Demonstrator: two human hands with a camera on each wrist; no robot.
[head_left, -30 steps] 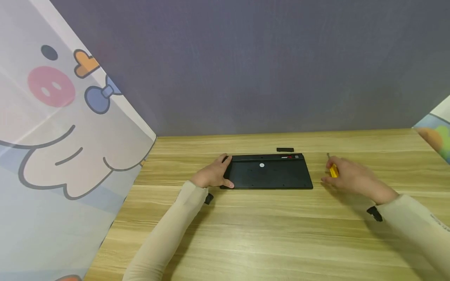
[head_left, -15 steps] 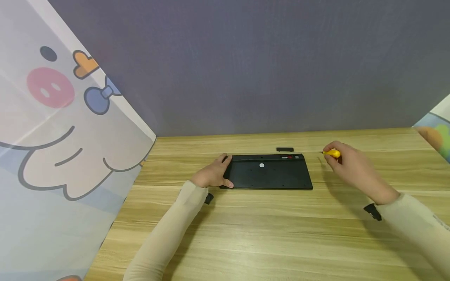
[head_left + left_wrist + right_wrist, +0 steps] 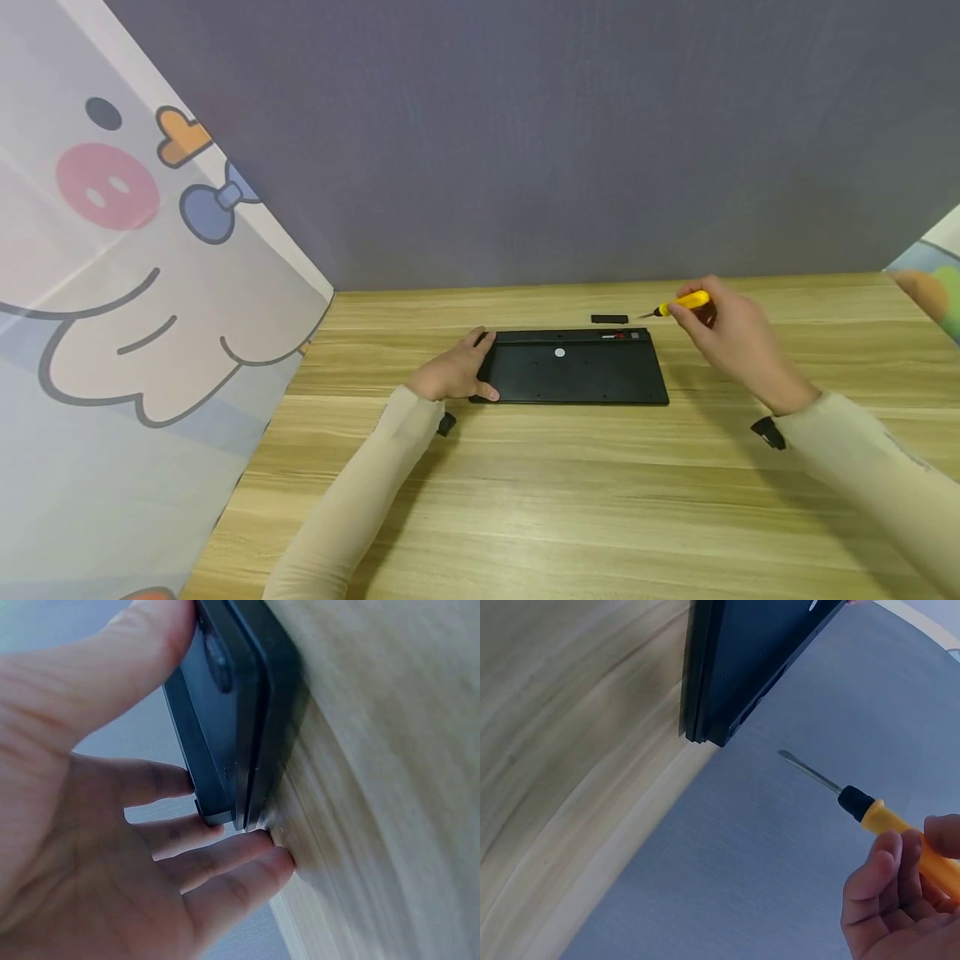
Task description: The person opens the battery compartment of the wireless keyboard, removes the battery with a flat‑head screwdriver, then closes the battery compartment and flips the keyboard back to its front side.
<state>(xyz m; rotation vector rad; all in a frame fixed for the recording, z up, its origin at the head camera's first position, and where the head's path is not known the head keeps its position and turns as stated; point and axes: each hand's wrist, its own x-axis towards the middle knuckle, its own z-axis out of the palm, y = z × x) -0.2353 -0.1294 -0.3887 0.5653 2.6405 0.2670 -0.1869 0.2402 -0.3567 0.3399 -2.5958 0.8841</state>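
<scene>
The left hand (image 3: 453, 372) grips a black device (image 3: 581, 375). The right hand (image 3: 738, 344) (well apart) pinches a yellow screwdriver (image 3: 686, 302).

Soft, even light fills the head view, apparently from above: a pale sheen brightens the near surface (image 3: 540, 533), and diffuse shadows lie beside the left sleeve (image 3: 371, 479) and right sleeve (image 3: 855, 450). The wall (image 3: 525, 158) looks duller. Both wrist views are bluer, their wood grain blurry; the screwdriver (image 3: 871, 810) appears fairly crisp.
</scene>
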